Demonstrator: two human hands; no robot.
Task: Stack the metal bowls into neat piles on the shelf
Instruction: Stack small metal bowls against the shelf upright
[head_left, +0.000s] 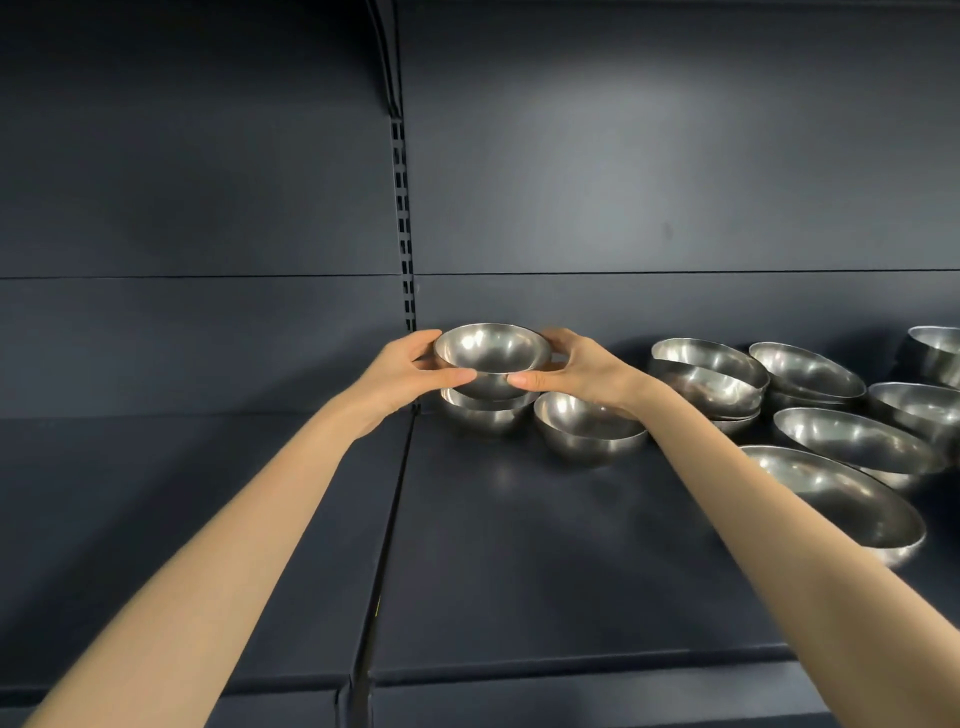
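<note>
My left hand (402, 371) and right hand (582, 371) hold a small metal bowl (491, 353), fingers (423, 340) curled round its rim on either side. It sits directly over a second bowl (485, 413) on the dark shelf (519, 545). I cannot tell if they touch. More bowls (857, 441) lie toward three o'clock.

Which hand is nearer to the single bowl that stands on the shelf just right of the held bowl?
Right. The right hand is just above the single bowl; the left hand is farther left, on the other side of the held bowl.
</note>
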